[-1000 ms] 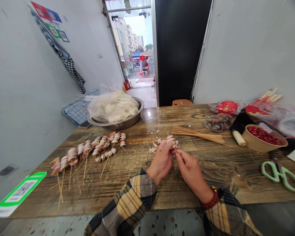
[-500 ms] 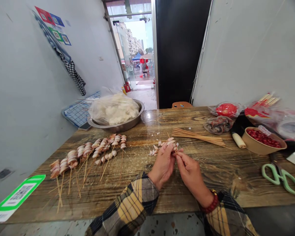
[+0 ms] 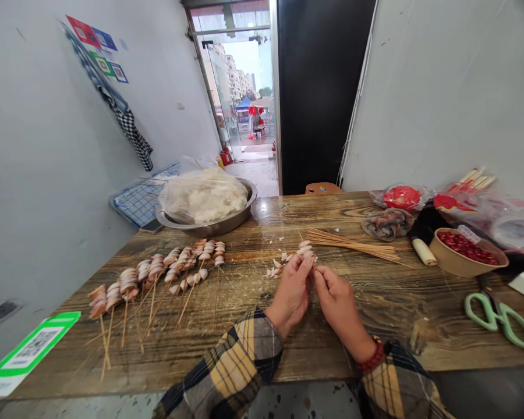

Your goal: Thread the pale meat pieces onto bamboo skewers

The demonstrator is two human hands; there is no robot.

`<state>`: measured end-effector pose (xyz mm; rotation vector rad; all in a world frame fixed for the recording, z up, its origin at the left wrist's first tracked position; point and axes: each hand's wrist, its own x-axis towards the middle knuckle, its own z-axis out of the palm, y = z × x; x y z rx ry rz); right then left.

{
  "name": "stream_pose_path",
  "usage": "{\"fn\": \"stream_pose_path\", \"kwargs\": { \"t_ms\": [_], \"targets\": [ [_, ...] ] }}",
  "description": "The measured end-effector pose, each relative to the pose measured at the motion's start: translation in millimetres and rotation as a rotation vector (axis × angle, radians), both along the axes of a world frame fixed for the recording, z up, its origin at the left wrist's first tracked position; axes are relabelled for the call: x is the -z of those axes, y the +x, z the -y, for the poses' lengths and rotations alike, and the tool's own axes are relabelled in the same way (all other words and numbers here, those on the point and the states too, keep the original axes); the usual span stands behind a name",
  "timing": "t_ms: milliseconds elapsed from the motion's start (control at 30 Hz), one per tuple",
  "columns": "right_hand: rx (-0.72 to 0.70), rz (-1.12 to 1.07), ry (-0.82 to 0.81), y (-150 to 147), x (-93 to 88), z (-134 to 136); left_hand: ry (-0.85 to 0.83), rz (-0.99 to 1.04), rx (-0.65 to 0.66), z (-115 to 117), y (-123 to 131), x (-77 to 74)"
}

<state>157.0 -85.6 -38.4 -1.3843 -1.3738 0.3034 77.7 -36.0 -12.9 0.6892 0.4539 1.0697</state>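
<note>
My left hand [image 3: 290, 292] is closed with its fingertips around pale, pinkish-white pieces threaded on a thin skewer [image 3: 304, 248]. A few of these pieces show above the fingers, and the stick's tip pokes out beyond them. Close beside it, my right hand [image 3: 339, 305] pinches the lower part of the same skewer, which its fingers mostly hide. Small loose pieces [image 3: 276, 270] of the same pale kind lie just left of the hands. On the left half of the table rests a row of loaded skewers [image 3: 128, 282], their bare sticks pointing toward me.
Bare bamboo sticks [image 3: 353, 244] lie behind my right hand. A steel basin [image 3: 218, 226] with a plastic bag [image 3: 207, 195] stands at the back left. Rightward are a bowl of red beads or berries [image 3: 467, 250], green-handled scissors [image 3: 500, 317] and a crumpled cloth [image 3: 388, 223].
More of the threaded pieces now show above my left fingers. My right hand has shifted only slightly, still at the skewer's lower part. The table items stay in place.
</note>
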Motion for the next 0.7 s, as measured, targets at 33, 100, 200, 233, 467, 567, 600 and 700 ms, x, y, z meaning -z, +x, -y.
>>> {"fn": "stream_pose_path", "kwargs": {
  "t_ms": [33, 100, 200, 233, 467, 567, 600, 700],
  "targets": [
    [0.004, -0.01, 0.0, 1.0, -0.3, -0.7, 0.009, -0.006, 0.004, -0.2, 0.3, 0.2],
    [0.018, -0.022, 0.0, 2.8, -0.1, -1.2, 0.015, -0.039, 0.011, 0.3, 1.1, 0.8],
    [0.038, -0.026, -0.001, 4.1, 0.9, -0.5, -0.016, -0.097, 0.008, 3.1, 3.0, 1.3],
    [0.043, -0.028, -0.003, 4.1, 0.9, -0.1, -0.026, -0.107, 0.004, 4.2, 4.0, 0.9],
    [0.019, -0.114, 0.035, -1.2, -4.7, 1.4, -0.037, -0.091, -0.064, 11.1, 13.7, -9.0],
    [0.012, -0.159, 0.049, -5.0, -5.1, -0.6, -0.021, -0.11, -0.126, 13.4, 18.4, -10.7],
    [0.02, -0.171, 0.05, -6.3, -4.7, -1.7, -0.015, -0.12, -0.154, 13.8, 19.8, -10.6],
    [0.033, -0.197, 0.062, -10.1, -2.4, -4.8, 0.013, -0.16, -0.222, 14.5, 22.1, -9.2]
  ]
}}
